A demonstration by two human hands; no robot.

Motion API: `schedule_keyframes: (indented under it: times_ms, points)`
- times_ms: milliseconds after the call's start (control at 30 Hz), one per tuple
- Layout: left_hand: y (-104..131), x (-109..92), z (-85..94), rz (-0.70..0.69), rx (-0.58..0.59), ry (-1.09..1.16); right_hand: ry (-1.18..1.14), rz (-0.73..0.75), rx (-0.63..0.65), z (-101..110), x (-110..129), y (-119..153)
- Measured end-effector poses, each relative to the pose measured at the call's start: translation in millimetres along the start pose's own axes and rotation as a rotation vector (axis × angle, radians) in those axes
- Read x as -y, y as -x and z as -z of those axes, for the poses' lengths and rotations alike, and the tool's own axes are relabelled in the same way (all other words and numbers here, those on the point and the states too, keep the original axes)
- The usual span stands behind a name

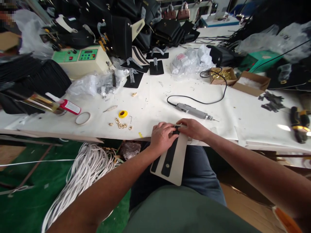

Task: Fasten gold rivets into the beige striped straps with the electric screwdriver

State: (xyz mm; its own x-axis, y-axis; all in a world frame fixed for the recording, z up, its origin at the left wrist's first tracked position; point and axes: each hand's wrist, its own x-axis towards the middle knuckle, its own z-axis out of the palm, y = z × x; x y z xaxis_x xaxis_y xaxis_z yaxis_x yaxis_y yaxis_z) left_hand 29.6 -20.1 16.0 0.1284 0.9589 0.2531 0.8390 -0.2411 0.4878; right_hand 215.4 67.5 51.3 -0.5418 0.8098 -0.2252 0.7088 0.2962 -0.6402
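Note:
A flat beige panel [181,155] with dark strips on it slants from the table's front edge down over my lap. One dark strip [168,163] carries a small round metal piece near its lower end. My left hand [162,136] grips the panel's upper left part, thumb on the dark strip. At the upper right corner, my right hand [191,128] pinches the same panel, its fingertips close to the left ones. Just beyond the hands, a grey electric screwdriver [194,111] with a black cable lies on the white table [150,106].
Small gold rings [121,125], a yellow tape roll [122,114], a white ring [83,118] and a red bottle [70,106] lie at left. Black panels [156,67] and plastic bags are farther back. Pliers [300,124] and open boxes [252,83] are at right.

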Motion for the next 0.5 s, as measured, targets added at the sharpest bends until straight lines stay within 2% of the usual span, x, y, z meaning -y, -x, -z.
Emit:
schedule_keyframes:
  times_ms: [133, 233, 333, 500]
  points:
    - [-2.4, -4.4, 6.0, -0.041, 0.015, -0.024, -0.027, -0.031, -0.073, -6.1, 3.6, 4.0]
    - [-6.0, -5.9, 9.8, -0.126, 0.005, -0.061, -0.019, -0.042, -0.111, -8.7, 5.5, 4.5]
    - [-10.3, -0.4, 7.5, -0.188, -0.020, -0.058, -0.007, -0.064, -0.150, -10.1, 1.9, -0.9]
    - [-10.1, 8.9, 0.1, -0.182, -0.054, -0.028, -0.030, -0.063, -0.195, -13.1, -0.8, -2.5]
